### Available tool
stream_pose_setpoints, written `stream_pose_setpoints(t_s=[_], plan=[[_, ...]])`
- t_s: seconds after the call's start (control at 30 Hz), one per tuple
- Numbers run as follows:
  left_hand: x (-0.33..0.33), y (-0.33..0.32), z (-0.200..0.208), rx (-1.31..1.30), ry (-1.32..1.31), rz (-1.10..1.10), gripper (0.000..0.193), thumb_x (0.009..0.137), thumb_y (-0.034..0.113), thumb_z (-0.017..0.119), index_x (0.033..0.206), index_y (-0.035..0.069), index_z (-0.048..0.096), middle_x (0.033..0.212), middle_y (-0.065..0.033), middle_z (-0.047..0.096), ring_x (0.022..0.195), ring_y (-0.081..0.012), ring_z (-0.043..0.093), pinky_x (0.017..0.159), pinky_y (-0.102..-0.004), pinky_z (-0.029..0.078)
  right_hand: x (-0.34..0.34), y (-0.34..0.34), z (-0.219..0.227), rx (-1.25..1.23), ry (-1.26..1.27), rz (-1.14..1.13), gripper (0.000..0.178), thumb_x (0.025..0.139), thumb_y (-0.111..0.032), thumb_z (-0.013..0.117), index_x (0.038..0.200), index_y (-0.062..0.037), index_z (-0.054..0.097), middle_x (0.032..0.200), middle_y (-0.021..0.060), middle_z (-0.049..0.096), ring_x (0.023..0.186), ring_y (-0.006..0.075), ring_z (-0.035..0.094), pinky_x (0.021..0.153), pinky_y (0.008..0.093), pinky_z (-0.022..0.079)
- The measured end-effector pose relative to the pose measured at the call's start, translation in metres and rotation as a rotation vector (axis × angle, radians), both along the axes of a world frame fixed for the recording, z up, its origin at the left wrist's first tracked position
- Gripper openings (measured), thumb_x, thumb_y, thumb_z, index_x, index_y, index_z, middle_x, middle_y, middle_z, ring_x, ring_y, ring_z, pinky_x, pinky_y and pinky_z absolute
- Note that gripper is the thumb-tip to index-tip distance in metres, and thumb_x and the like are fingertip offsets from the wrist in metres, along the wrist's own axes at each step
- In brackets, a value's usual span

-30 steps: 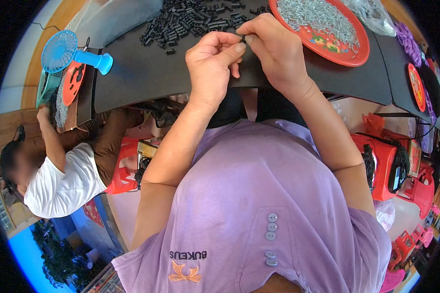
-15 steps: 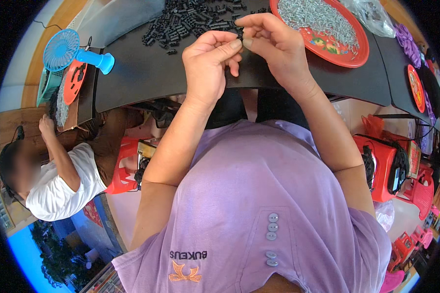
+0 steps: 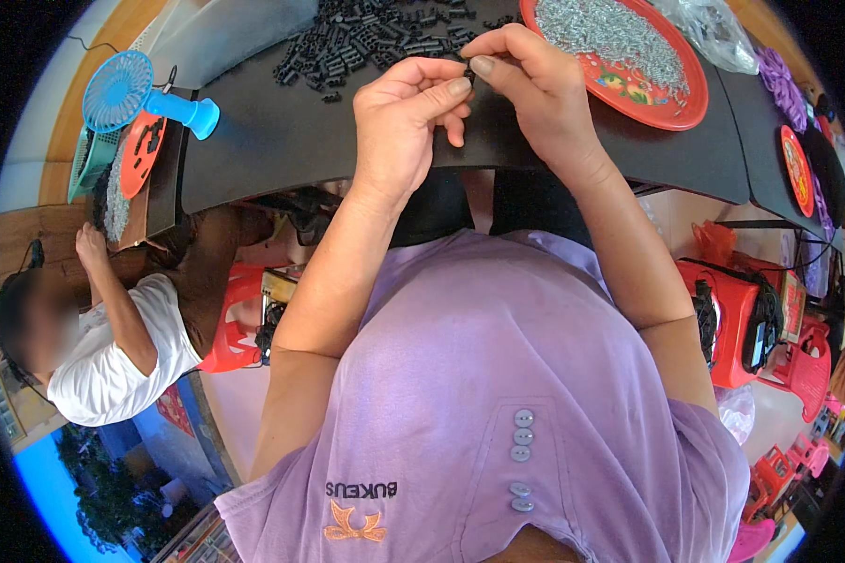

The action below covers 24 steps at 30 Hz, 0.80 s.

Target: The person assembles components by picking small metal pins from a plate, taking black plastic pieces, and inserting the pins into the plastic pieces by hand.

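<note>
While the left hand (image 3: 394, 117) and right hand (image 3: 542, 94) meet above one dark tabletop (image 3: 263, 141), their fingers pinch one small black piece (image 3: 469, 73) between them, partly hidden; I see one heap of black pieces (image 3: 355, 45) beyond, too many to count, one red plate (image 3: 660, 117) of silvery bits (image 3: 620, 42) near the right hand, one blue fan (image 3: 120, 91) at left, and bare room from the left hand to the near edge

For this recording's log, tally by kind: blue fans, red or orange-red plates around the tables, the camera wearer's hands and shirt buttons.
Blue fan: 1
Plates: 3 (large, far left, far right)
Wearer's hands: 2 (left hand, right hand)
Shirt buttons: 5
Total: 11
Loose black pieces and silver pieces are too many to count.
</note>
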<state>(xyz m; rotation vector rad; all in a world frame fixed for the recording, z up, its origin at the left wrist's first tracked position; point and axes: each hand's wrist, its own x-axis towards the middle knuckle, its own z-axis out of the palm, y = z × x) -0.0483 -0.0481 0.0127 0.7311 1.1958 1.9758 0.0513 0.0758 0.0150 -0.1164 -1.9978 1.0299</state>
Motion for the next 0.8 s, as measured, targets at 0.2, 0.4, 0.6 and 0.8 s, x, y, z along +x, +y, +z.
stream_pose_setpoints(t_s=[0.2,0.4,0.6,0.8], plan=[[0.000,0.000,0.000,-0.004,-0.003,0.009,0.010,0.086,-0.002,0.065,0.094,-0.007,0.064,0.077,-0.0097,0.064,0.060,-0.0128,0.060,0.047,-0.0219,0.047,-0.001,-0.003,-0.002,0.023,-0.019,-0.026,0.011,0.083,-0.004,0.065,0.094,-0.0006,0.065,0.082,0.0105,0.065,0.074,0.0200,0.064,0.068,0.0301,0.050],[-0.004,-0.001,0.000,0.019,-0.061,-0.005,0.010,0.086,0.000,0.064,0.093,-0.007,0.064,0.078,-0.0111,0.065,0.060,-0.0139,0.062,0.047,-0.0229,0.048,0.004,-0.003,-0.001,-0.067,-0.037,0.069,0.021,0.079,-0.003,0.068,0.100,-0.0020,0.065,0.082,0.0079,0.061,0.073,0.0157,0.061,0.066,0.0292,0.051],[-0.008,-0.004,0.001,0.043,-0.118,-0.053,0.011,0.086,0.002,0.063,0.094,-0.006,0.064,0.079,-0.0118,0.066,0.060,-0.0152,0.062,0.048,-0.0247,0.049,0.005,-0.011,0.002,0.007,-0.042,0.047,0.035,0.073,-0.007,0.073,0.106,-0.0042,0.063,0.086,0.0065,0.058,0.073,0.0160,0.061,0.066,0.0287,0.052],[-0.009,-0.003,0.000,0.044,-0.111,-0.081,0.011,0.085,0.000,0.063,0.094,-0.006,0.064,0.079,-0.0119,0.066,0.059,-0.0160,0.062,0.050,-0.0254,0.049,-0.002,-0.016,0.000,0.199,-0.052,-0.101,0.034,0.069,-0.009,0.072,0.101,-0.0048,0.063,0.089,0.0102,0.061,0.078,0.0235,0.065,0.066,0.0330,0.053]])
